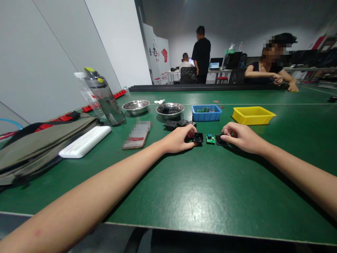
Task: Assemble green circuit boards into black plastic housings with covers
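My left hand [181, 138] grips a small black plastic case half [198, 138] by its left side, thumb in front and fingers behind. To its right, a small green circuit board [210, 139] with a blue part on top lies on the table between my hands. My right hand [240, 137] has its thumb and fingers on a flat black plastic cover [221, 140] just right of the board. Behind my left hand sit several more black plastic case parts [171, 124].
Behind my hands stand a steel bowl [135, 106], another steel bowl [161, 113] holding black parts, a blue bin [206, 116] with circuit boards and a yellow bin [251, 120]. Leftward are a phone [137, 135], white power bank [85, 141], water bottle [105, 98] and bag [44, 146]. A person [273, 66] sits across.
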Motion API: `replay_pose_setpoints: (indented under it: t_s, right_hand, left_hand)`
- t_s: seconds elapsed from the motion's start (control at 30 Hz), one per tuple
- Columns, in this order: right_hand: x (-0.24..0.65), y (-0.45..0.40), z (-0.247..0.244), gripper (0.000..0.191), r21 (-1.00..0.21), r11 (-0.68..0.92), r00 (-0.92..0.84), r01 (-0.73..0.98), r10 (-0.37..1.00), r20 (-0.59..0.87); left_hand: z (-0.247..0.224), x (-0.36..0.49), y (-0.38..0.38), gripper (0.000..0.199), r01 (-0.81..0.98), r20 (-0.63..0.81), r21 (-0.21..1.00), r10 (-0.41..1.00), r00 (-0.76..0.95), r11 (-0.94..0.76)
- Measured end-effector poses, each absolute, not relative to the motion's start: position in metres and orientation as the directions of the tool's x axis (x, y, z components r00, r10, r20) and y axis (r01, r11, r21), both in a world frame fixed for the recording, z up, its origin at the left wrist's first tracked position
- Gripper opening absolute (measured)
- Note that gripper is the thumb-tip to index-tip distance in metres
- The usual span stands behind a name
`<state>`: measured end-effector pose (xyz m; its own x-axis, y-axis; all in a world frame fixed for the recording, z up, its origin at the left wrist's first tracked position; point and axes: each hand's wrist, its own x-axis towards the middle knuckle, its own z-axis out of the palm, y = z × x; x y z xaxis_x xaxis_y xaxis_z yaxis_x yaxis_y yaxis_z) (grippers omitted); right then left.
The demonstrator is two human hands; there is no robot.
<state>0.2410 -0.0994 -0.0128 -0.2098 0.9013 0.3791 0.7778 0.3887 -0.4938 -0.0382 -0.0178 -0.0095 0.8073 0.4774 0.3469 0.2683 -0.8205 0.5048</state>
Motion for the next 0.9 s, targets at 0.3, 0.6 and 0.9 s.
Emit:
replay_pose_setpoints:
  t_s: [0.3, 0.6, 0.9]
  right_hand:
    - [0.258, -0.091, -0.017, 0.046, -0.542, 0.253, -0.06, 0.802, 0.935, 0.349]
    - [0.261, -0.09, -0.017, 0.047, -0.538, 0.303, -0.092, 0.787, 0.919, 0.384]
    - [0.229, -0.106, -0.011, 0.031, -0.522, 0.461, -0.1, 0.718, 0.81, 0.578]
  left_hand:
    - [-0.013, -0.034, -0.013, 0.04, -0.013, 0.356, 0.89, 0.676, 0.645, -0.456]
    - [-0.009, -0.033, -0.018, 0.044, -0.041, 0.355, 0.899, 0.672, 0.65, -0.436]
    - [-0.007, -0.033, -0.028, 0.039, 0.051, 0.386, 0.841, 0.663, 0.642, -0.539]
